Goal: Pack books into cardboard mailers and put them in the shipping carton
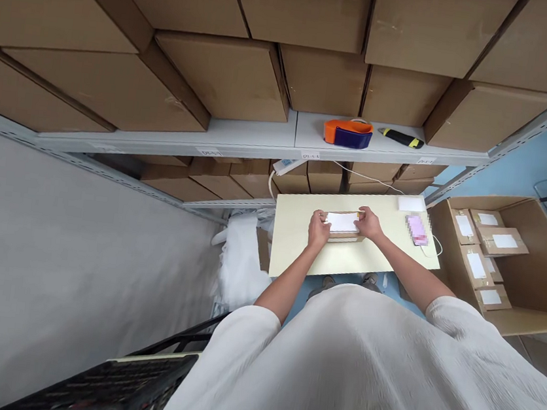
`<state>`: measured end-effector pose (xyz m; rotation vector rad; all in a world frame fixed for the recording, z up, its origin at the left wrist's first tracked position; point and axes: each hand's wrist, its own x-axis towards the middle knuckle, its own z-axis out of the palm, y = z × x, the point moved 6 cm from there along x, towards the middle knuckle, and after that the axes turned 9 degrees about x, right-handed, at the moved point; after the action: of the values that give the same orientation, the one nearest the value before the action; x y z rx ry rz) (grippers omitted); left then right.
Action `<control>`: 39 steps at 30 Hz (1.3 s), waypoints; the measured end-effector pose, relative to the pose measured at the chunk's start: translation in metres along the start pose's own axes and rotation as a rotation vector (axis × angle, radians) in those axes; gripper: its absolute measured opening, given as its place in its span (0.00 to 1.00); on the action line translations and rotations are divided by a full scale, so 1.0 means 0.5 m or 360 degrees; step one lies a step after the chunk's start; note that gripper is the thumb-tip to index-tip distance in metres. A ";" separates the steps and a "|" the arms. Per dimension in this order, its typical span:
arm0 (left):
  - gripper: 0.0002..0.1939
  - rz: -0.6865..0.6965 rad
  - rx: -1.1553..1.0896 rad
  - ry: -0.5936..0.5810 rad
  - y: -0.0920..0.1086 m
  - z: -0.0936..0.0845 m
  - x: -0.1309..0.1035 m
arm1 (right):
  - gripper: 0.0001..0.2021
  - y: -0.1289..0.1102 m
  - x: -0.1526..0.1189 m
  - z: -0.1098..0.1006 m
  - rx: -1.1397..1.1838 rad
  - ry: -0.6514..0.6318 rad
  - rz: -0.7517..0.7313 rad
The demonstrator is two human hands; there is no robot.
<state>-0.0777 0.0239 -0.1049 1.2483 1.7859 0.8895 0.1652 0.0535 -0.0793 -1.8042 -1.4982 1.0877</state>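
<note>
"Where's the white label?"
"Over the small cardboard box, mid-table."
"Hands?"
"Left hand pinching its left edge, right hand its right."
"Room?"
"Cream tabletop runs out leftward; rightward, a blurred pink item sits near the edge."

White paper is topping a brown box; pink is colouring a phone near the cream bench's right edge.
</note>
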 end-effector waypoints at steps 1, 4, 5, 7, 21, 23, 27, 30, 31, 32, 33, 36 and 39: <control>0.23 0.0011 0.0025 -0.0015 -0.002 0.002 0.000 | 0.26 0.003 -0.001 0.004 -0.0012 -0.0001 -0.0018; 0.21 0.0040 0.0134 -0.0054 -0.006 0.007 -0.002 | 0.24 0.011 -0.003 0.013 -0.0051 -0.0012 -0.0047; 0.21 0.0055 0.0171 -0.0066 -0.006 0.008 -0.003 | 0.24 0.013 -0.004 0.015 -0.0070 -0.0016 -0.0054; 0.21 0.0091 0.0237 -0.0091 -0.003 0.009 -0.005 | 0.22 0.016 -0.005 0.018 -0.0119 -0.0022 -0.0073; 0.17 0.0377 0.0863 -0.0211 0.039 0.002 -0.021 | 0.19 0.005 -0.022 0.039 -0.0587 -0.0003 -0.0127; 0.21 0.0564 0.0897 -0.0325 0.047 0.008 -0.032 | 0.17 -0.006 -0.037 0.041 -0.0694 0.0024 -0.0250; 0.32 0.0885 0.0920 -0.0620 0.049 0.031 -0.060 | 0.22 -0.013 -0.075 0.068 -0.0785 -0.0195 -0.0591; 0.39 0.0919 0.1067 -0.0733 0.032 0.040 -0.068 | 0.33 0.003 -0.095 0.089 -0.0834 -0.0416 -0.0725; 0.40 0.0927 0.1122 -0.0760 0.026 0.042 -0.069 | 0.36 0.011 -0.097 0.093 -0.0857 -0.0457 -0.0735; 0.42 0.0938 0.1168 -0.0781 0.021 0.043 -0.069 | 0.39 0.019 -0.098 0.095 -0.0876 -0.0485 -0.0734; 0.44 0.0947 0.1205 -0.0796 0.016 0.044 -0.069 | 0.41 0.026 -0.098 0.097 -0.0890 -0.0504 -0.0730; 0.47 0.0944 0.1287 -0.0787 0.007 0.043 -0.068 | 0.44 0.038 -0.098 0.099 -0.0902 -0.0514 -0.0725; 0.48 0.0890 0.1367 -0.0725 0.001 0.041 -0.069 | 0.46 0.043 -0.101 0.098 -0.0914 -0.0489 -0.0709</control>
<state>-0.0516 -0.0066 -0.1070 2.3464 1.4734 0.0178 0.1324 -0.0041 -0.1104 -1.5490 -2.4502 0.7776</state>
